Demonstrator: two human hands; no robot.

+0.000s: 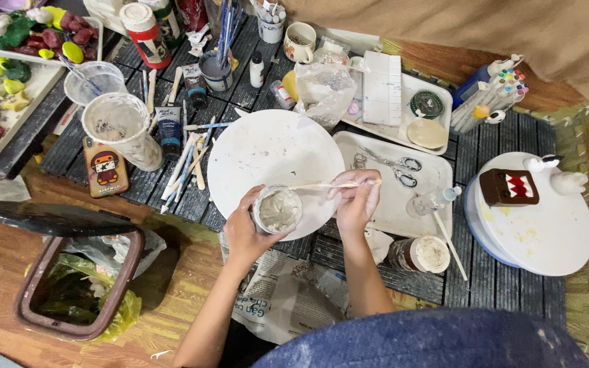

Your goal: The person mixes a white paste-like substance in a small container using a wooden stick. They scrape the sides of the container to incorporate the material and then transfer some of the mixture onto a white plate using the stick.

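Observation:
My left hand (pixel 243 232) grips a small round cup of grey-white paste (pixel 278 209) over the near edge of a round white board (pixel 267 153). My right hand (pixel 357 199) pinches a thin wooden stick (pixel 322 184) that lies level, its tip pointing left above the cup. Both hands hover over the dark slatted mat (pixel 492 279). Crumpled newspaper (pixel 274 296) lies under my forearms.
A white tray with scissors (pixel 393 165) sits right of the board, a lidded jar (pixel 420 253) below it. A round turntable (pixel 547 238) carries a brown box figure. Brushes, cups, paint tubes and a phone (pixel 105 167) crowd the left. A lined bin (pixel 76 283) stands at left.

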